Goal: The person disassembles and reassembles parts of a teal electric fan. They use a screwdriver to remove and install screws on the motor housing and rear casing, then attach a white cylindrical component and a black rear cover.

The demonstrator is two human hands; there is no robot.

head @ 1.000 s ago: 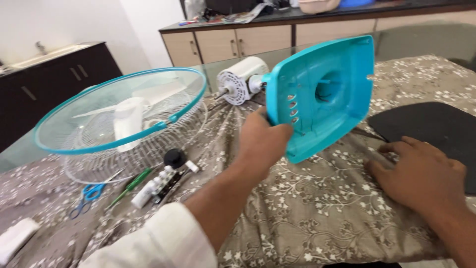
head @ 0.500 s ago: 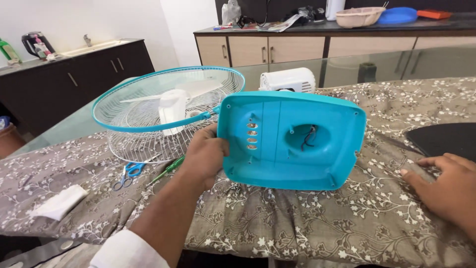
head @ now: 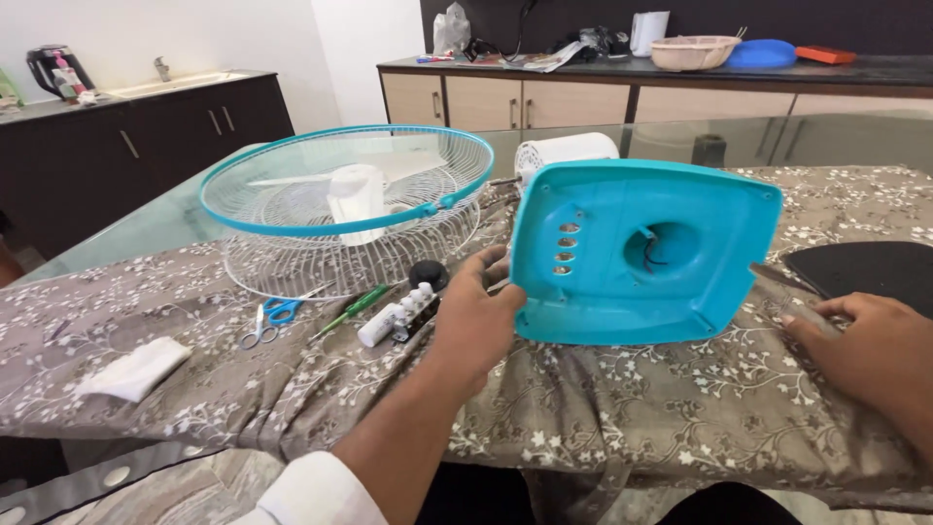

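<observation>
The teal fan base cover point(head: 641, 255) stands on edge on the floral tablecloth point(head: 603, 437), hollow side facing the camera. The left hand point(head: 476, 316) grips its left edge, fingers curled around the rim. The right hand point(head: 860, 350) lies on the cloth with fingers bent over a thin metal tool point(head: 777, 280); I can't tell if it's actually gripped. I'd say keep the bottom edge planted so the cover doesn't tip. The fan guard point(head: 345, 199), scissors point(head: 272, 316) and screwdriver point(head: 355, 306) sit off to the left.

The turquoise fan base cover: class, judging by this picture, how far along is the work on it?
Done: the wire fan guard and white motor lie apart on the table. In hand: the left hand tilts the turquoise base cover up; the right hand rests flat. Left: screwdriver and switch block lie untouched.
</observation>
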